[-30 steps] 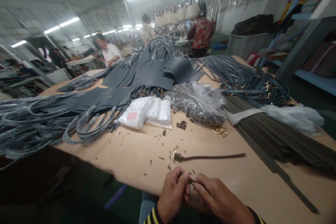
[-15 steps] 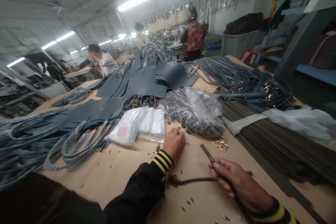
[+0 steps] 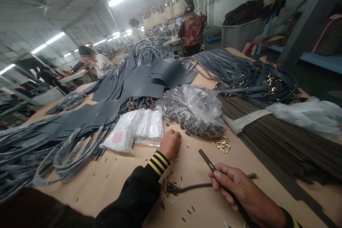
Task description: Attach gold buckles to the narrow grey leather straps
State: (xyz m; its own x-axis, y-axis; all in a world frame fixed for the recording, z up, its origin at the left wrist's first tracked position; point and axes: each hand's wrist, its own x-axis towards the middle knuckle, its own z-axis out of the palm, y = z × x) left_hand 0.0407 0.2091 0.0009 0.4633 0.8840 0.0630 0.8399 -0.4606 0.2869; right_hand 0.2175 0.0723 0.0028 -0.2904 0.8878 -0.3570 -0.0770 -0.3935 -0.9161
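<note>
My right hand (image 3: 237, 188) grips a dark strap (image 3: 206, 158) between thumb and fingers; the strap's slotted end sticks up past the fingertips. My left hand (image 3: 171, 144) is low over the tabletop, between white plastic packets (image 3: 148, 126) and a clear bag of small dark pieces (image 3: 191, 114). Its fingers are curled together, and whatever they hold is too small to make out. Below the hands another dark strap (image 3: 192, 187) lies on the table, with a clump of hardware (image 3: 172, 187) at its left end. Gold rectangular rings (image 3: 221, 145) lie beside the clear bag.
Long dark strips (image 3: 278, 139) are bundled at the right with a pale band around them. Grey-blue straps with gold clasps (image 3: 267, 82) lie behind. Flat dark panels (image 3: 144, 78) and looped handles (image 3: 69, 160) cover the left and back. Small dark pieces (image 3: 189, 211) are scattered nearby. Several people work beyond.
The view has shifted slightly, moving most things left in the picture. My left hand's fingers have curled in more near the clear bag. My right hand keeps its grip on the strap.
</note>
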